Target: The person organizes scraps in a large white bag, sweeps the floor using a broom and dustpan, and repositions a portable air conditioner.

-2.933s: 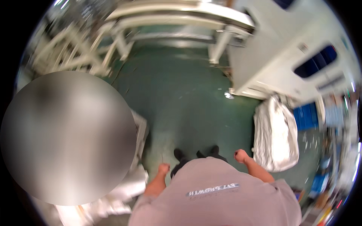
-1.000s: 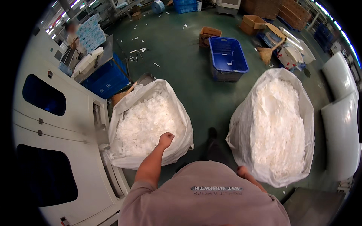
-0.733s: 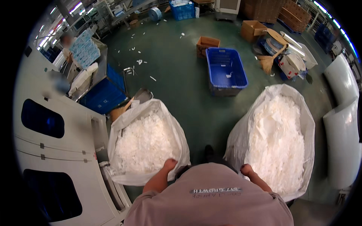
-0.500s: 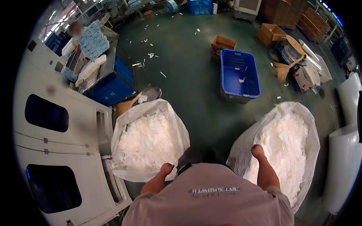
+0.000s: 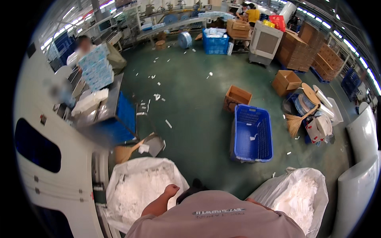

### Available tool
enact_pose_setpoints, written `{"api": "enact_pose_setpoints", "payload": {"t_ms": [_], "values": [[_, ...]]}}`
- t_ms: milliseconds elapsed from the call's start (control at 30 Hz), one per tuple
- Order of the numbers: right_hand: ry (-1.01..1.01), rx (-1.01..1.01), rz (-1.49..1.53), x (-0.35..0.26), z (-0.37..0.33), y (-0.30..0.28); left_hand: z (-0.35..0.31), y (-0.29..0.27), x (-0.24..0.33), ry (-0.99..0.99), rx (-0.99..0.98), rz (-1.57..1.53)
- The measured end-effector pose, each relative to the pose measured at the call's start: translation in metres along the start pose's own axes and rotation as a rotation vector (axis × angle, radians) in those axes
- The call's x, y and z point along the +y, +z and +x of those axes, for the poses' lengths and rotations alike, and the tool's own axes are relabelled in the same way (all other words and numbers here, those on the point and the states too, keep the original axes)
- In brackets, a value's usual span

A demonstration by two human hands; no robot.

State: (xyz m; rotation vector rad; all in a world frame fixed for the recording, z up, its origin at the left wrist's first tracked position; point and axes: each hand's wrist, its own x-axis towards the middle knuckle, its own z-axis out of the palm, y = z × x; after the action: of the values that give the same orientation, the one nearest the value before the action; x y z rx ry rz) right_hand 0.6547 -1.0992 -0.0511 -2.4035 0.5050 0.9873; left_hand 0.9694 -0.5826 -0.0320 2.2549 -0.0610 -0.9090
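- Left sack [image 5: 151, 162]: on the floor, gaping, filled with white scraps [image 5: 139, 190]. Probably soft-walled and saggy, heavier than its flimsy filling suggests; best gripped by a bunched rim on opposite sides.
- Right sack [image 5: 264, 190]: also on the floor, open, full of similar scraps, likely to handle alike.
- Blue perforated basket [image 5: 256, 148]: holds a few white bits; looks stiff, liftable by its end rims.
- Far blue crate [image 5: 215, 48]: heaped with pale packs.
- Cardboard box [image 5: 235, 104]: open, contents unclear.
- Left hand [image 5: 172, 190]: over the left sack's near edge, fingers curled together, apparently empty; contact uncertain. Right hand: hidden, state cannot be told.
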Motion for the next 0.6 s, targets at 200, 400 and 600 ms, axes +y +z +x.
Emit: {"api": "enact_pose_setpoints", "payload": {"t_ms": [200, 400, 600], "values": [[-0.062, -0.034, -0.48, -0.057, 0.085, -0.127, 0.099, -0.109, 0.056, 0.086, 0.139, 0.154], [-0.038, 0.161, -0.177, -0.16, 0.225, -0.261, 0.182, -0.132, 0.018, -0.061, 0.222, -0.144], [-0.158, 0.017, -0.124, -0.262, 0.359, -0.369, 0.158, -0.102, -0.053, -0.136, 0.129, 0.139]]}}
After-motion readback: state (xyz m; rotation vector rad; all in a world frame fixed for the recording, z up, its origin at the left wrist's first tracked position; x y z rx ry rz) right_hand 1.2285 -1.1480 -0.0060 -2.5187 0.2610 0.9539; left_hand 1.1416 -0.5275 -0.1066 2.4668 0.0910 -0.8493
